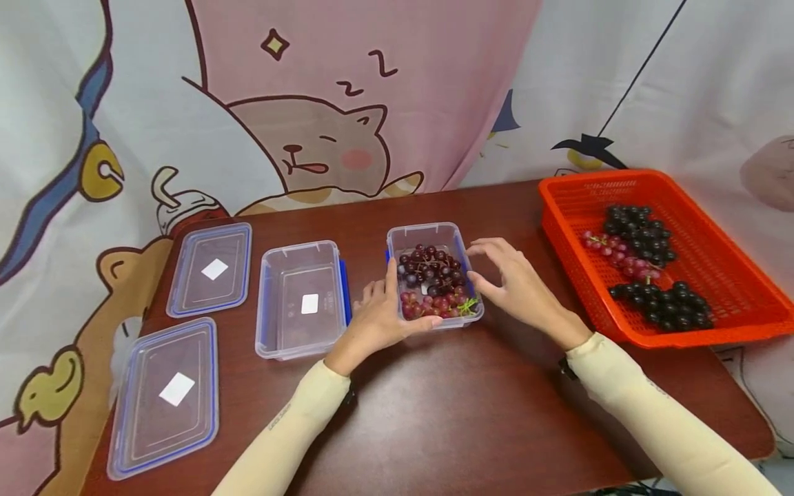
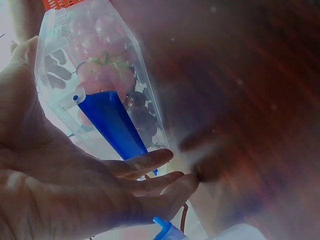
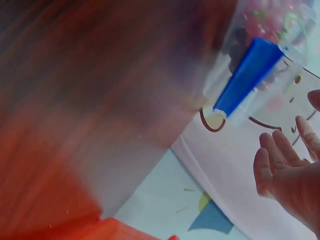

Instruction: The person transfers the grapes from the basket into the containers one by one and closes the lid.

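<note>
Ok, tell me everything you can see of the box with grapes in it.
The grape box is a clear plastic rectangle with blue side latches, lidless and upright on the brown table. Dark and red grapes fill it. The left hand rests against its left wall; the right hand is at its right side with fingers spread.

A clear box with blue clips is showing dark purple and pinkish-red grapes. At its 3 o'clock, an orange-red basket is holding black and pink grapes. The table is looking dark reddish-brown; cream sleeves; the backdrop is displaying pink-and-white cartoon animals.
</note>
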`<state>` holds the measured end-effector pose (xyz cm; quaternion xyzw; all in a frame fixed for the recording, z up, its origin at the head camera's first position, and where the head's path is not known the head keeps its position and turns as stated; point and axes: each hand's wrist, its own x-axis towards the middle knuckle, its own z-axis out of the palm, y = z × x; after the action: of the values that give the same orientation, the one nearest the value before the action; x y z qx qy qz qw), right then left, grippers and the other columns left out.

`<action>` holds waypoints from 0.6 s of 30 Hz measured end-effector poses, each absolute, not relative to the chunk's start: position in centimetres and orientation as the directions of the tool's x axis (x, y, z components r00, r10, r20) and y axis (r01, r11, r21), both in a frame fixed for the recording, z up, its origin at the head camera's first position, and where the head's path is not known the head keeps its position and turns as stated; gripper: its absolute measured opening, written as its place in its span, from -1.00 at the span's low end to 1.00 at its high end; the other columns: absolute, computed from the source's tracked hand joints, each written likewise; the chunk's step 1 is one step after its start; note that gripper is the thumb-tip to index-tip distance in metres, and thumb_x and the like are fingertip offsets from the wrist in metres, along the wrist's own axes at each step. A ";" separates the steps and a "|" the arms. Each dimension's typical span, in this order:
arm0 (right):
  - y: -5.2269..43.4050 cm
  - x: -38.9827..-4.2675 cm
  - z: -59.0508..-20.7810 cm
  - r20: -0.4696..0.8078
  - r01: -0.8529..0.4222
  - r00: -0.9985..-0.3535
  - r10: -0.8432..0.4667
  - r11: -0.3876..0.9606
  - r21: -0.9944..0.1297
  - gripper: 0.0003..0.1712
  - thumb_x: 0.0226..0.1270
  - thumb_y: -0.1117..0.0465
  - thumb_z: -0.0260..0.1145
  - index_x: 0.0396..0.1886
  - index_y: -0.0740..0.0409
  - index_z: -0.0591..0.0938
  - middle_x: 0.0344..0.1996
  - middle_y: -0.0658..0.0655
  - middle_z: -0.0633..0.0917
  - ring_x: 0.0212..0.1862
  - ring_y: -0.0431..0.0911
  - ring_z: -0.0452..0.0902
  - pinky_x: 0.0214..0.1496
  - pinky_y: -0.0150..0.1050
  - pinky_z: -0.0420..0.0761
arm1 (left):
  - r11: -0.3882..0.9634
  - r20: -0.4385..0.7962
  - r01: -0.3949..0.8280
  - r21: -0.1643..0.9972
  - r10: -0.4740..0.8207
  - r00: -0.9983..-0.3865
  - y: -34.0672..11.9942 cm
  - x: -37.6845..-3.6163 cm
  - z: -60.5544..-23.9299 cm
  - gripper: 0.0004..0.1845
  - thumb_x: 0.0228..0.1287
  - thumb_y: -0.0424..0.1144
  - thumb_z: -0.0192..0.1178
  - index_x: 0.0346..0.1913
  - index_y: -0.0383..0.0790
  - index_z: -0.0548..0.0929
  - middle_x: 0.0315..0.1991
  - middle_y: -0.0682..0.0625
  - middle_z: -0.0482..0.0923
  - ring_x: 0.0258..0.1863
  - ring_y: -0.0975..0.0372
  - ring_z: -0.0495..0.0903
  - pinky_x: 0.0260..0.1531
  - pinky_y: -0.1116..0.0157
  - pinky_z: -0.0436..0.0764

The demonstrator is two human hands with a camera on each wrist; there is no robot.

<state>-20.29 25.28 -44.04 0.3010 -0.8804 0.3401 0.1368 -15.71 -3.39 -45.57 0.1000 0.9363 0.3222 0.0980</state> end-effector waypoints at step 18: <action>29.6 -19.2 -41.3 0.465 -0.559 -0.818 -0.338 0.655 -0.508 -0.50 0.41 0.24 0.55 0.30 0.14 0.67 0.31 0.13 0.65 0.35 0.07 0.53 0.44 0.13 0.48 | 0.778 -0.151 0.103 0.620 0.247 -0.957 -3.1 -15.8 -45.6 0.55 0.13 0.59 0.39 0.80 -0.02 -0.42 0.72 -0.35 0.02 0.67 -0.35 -0.04 0.44 -0.49 0.02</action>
<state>-19.23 29.58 -41.25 0.2509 -0.8942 0.3308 0.1674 -15.79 -3.14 -45.64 0.0933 0.9361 0.3201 0.1124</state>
